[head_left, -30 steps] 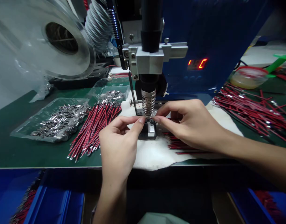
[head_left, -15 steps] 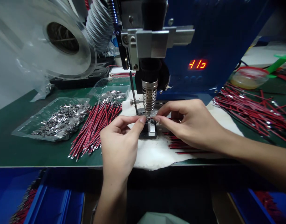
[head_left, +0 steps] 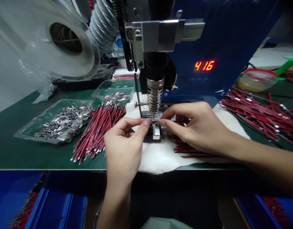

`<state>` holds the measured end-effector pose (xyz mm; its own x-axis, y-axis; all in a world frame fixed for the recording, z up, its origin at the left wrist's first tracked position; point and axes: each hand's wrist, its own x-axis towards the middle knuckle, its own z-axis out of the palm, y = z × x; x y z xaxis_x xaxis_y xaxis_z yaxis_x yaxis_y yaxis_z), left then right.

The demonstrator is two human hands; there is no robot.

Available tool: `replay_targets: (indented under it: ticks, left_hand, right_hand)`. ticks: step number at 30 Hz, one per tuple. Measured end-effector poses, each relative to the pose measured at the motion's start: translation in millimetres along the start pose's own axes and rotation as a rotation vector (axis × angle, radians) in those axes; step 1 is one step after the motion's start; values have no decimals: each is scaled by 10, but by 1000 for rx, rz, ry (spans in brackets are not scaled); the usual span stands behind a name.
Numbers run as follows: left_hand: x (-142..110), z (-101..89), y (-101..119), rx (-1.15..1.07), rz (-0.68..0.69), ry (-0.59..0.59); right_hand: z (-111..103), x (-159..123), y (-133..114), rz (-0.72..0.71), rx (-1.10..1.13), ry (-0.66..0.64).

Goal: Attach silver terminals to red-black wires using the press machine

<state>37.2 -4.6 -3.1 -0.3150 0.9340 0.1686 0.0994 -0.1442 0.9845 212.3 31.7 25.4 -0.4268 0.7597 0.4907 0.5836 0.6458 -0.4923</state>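
Note:
My left hand [head_left: 125, 138] is closed, thumb and forefinger pinched at the small metal fixture [head_left: 156, 131]. What sits in that pinch is too small to make out. From the right, my right hand [head_left: 196, 125] pinches a thin red-and-black wire [head_left: 157, 121], its end close to the left fingertips. Just above both sets of fingertips points the spring-wrapped tip of a soldering iron [head_left: 155, 95], mounted on a blue machine [head_left: 196, 86] with a red lit display [head_left: 205, 65]. More red-and-black wires [head_left: 184, 147] lie on white paper below my right hand.
Left of my hands lies a bundle of red-and-black wires [head_left: 95, 130], beside a clear tray [head_left: 24, 135] of small metal connectors. A second clear tray [head_left: 98, 90] stands behind. Loose wires [head_left: 261, 111] and a lidded tub [head_left: 256, 81] are at right. A large clear reel [head_left: 89, 63] looms upper left.
The iron's head and its metal bracket have risen slightly. The display, unclear before, now reads 416. Both hands keep nearly the same pinch and place.

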Motion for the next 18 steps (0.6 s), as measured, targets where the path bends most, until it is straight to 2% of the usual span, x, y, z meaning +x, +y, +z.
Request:
replay_targets:
  ticks: [14,18]
  left_hand:
    - [3,-4,-12,-33,23,-11]
    - [-6,-11,-11,-104,42,-37]
  right_hand:
    - [-26,-11,7,-40,9,-4]
    - [-49,-26,-4,-69,19,-1]
